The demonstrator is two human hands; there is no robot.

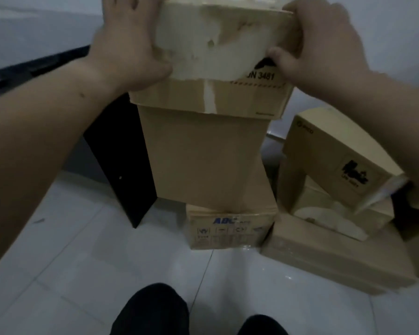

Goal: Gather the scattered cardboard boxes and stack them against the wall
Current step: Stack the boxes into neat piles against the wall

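Note:
A stack of cardboard boxes stands in front of me against the wall. The top box (218, 44), torn pale on its near face and printed "UN 3481", sits on a tall plain box (203, 153), which rests on a low box with blue "ABC" lettering (228, 228). My left hand (128, 49) grips the top box's left side. My right hand (319, 47) grips its right side, thumb on the front face. To the right, an open box (336, 153) leans over a flat box (324, 257) on the floor.
A black panel (121, 165) leans left of the stack. A dark low object (34, 66) lies along the far left by the wall. White floor tiles (94, 250) spread in front. My dark-clad knees (155, 310) show at the bottom edge.

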